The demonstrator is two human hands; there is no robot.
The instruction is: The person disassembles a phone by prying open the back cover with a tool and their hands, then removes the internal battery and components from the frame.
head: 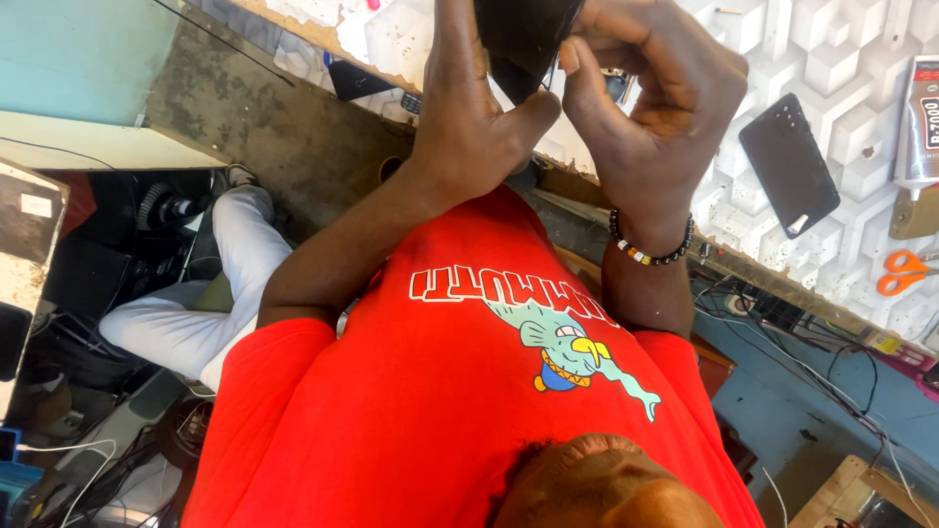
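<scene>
My left hand [469, 117] and my right hand [636, 108] are raised together at the top of the view, both closed around a flat black device [518, 39] that looks like a phone. Only its lower part shows; the rest is cut off by the frame's edge. My left thumb presses against its lower edge and my right fingers curl over its right side. A beaded bracelet [650, 244] circles my right wrist. My red printed shirt [440, 391] fills the lower middle.
A white desk with a raised cube pattern [841, 59] runs along the top right. On it lie a black phone [787, 161], a glue tube [919, 117] and orange-handled scissors [905, 272]. Cables [802, 342] hang below the desk edge. A leg in white trousers [196, 293] is at left.
</scene>
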